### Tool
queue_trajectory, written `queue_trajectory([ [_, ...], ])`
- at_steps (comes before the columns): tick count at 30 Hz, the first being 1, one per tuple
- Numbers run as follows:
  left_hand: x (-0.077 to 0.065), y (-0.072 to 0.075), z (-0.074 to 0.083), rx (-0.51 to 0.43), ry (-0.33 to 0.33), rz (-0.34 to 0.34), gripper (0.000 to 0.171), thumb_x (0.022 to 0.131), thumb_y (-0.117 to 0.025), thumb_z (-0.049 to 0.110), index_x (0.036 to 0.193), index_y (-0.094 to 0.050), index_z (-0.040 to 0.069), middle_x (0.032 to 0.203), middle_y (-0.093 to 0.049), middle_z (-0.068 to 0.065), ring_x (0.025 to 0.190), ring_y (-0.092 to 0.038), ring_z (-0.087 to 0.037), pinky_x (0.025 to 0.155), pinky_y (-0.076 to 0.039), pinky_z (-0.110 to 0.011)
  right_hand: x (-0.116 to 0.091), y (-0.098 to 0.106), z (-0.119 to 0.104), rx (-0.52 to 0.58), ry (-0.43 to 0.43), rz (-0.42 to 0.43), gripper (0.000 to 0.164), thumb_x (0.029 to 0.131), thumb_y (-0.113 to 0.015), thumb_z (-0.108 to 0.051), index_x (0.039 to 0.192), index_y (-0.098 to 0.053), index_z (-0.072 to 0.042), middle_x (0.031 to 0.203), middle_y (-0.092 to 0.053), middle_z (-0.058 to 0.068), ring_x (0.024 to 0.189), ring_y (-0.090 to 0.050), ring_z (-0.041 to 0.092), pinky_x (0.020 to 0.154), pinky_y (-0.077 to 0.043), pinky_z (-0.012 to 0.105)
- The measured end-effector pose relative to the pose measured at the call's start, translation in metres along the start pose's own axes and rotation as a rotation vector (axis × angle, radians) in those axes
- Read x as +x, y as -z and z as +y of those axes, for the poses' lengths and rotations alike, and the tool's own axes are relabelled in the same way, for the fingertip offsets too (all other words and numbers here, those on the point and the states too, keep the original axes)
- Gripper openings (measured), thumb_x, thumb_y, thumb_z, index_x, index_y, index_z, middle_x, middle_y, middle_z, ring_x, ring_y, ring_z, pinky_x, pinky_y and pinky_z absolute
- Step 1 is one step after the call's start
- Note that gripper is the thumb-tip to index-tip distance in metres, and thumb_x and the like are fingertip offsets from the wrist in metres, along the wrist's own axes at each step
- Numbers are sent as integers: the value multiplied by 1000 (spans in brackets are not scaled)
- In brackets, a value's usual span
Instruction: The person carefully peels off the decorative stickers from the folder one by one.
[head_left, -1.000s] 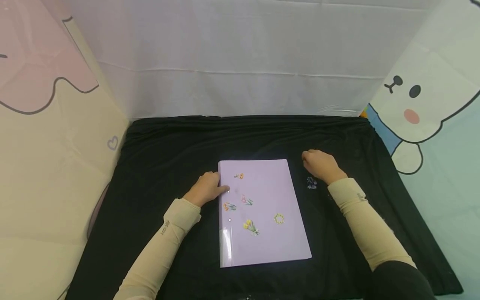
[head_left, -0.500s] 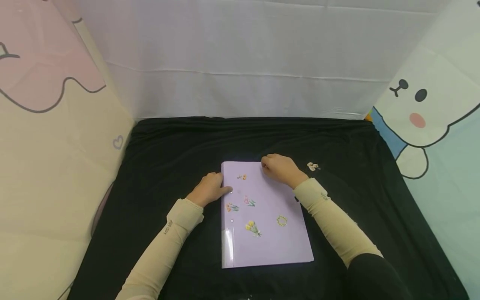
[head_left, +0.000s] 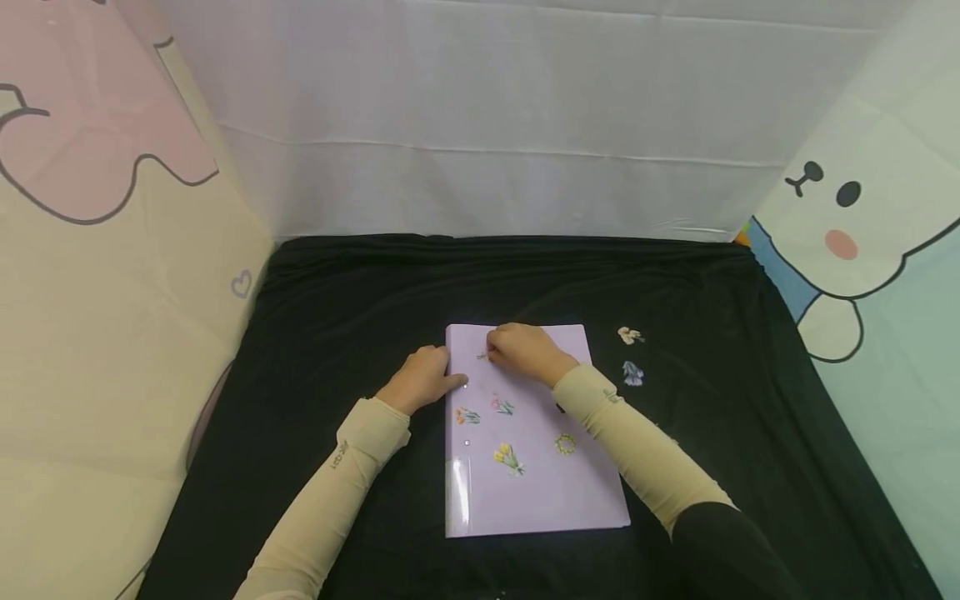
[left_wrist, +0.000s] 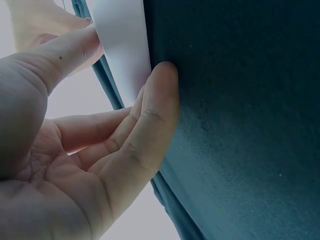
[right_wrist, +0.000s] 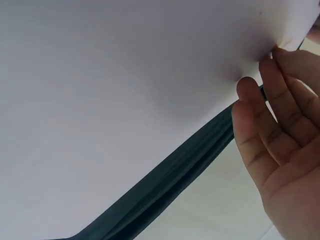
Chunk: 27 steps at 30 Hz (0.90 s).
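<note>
A lilac folder (head_left: 540, 492) lies on the black cloth with several small flower stickers on its cover. At its left edge my left hand (head_left: 420, 379) holds the spine, thumb on the cover and fingers along the side; the left wrist view shows the folder's edge (left_wrist: 122, 45) between thumb and fingers. My right hand (head_left: 527, 350) is over the upper part of the cover, thumb and forefinger pinching at the orange flower sticker (head_left: 482, 357), which they mostly hide. In the right wrist view those fingertips (right_wrist: 267, 65) meet right at the cover.
To the right of the folder, a cream flower sticker (head_left: 630, 335) and a blue flower sticker (head_left: 633, 373) lie on the black cloth (head_left: 360, 283). Lower on the cover are a pink flower (head_left: 502, 405), a yellow bouquet (head_left: 508, 458) and a yellow wreath (head_left: 565, 444). Fabric walls enclose the table.
My right hand has moved left from the cloth beside the folder to the orange flower sticker, uncovering the cream flower. The left hand has stayed on the spine.
</note>
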<state>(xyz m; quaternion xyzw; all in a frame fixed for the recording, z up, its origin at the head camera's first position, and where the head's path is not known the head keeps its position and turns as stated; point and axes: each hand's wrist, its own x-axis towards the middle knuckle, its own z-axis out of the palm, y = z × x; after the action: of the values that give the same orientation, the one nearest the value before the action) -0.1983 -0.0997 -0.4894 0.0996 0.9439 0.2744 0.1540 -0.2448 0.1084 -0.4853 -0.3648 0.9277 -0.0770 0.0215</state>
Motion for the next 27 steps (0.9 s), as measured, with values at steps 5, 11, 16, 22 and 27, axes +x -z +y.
queue_trajectory([
  [5, 0, 0, 0, 29, -11, 11, 33, 90, -77, 25, 102, -65, -3, 76, -58, -7, 61, -59, -18, 54, -47, -29, 3, -5, -2, -8, -14, -17, 9, 96, -70, -20, 94, -72, -12, 89, -70, -1, 71, -58, 13, 67, -51, 30],
  [11, 1, -2, -1, 68, -17, 26, 32, 90, -77, 25, 98, -65, -3, 75, -56, -8, 59, -59, -18, 52, -47, -28, 8, -10, -2, 3, -31, -40, 7, 95, -71, -19, 95, -73, -13, 91, -71, -1, 73, -60, 13, 69, -52, 31],
  [16, 1, -2, -1, 72, -26, 35, 32, 90, -78, 25, 98, -65, -4, 75, -55, -8, 59, -58, -19, 52, -46, -29, 11, -8, -2, 34, -48, -66, 8, 95, -71, -18, 96, -73, -11, 92, -71, 1, 73, -60, 14, 70, -52, 31],
  [22, 1, -2, 0, 61, -30, 34, 33, 90, -78, 25, 99, -65, -4, 76, -56, -8, 61, -58, -19, 52, -47, -29, 12, -5, 3, 149, -98, -133, 9, 96, -67, -15, 96, -70, -7, 87, -68, 2, 70, -58, 14, 67, -50, 29],
  [27, 1, -1, 1, 64, -30, 25, 32, 90, -78, 25, 98, -65, -3, 75, -56, -8, 60, -59, -19, 52, -47, -29, 12, -5, 6, 199, -77, -151, 9, 95, -61, -11, 93, -66, -4, 80, -64, 2, 68, -56, 15, 67, -49, 28],
])
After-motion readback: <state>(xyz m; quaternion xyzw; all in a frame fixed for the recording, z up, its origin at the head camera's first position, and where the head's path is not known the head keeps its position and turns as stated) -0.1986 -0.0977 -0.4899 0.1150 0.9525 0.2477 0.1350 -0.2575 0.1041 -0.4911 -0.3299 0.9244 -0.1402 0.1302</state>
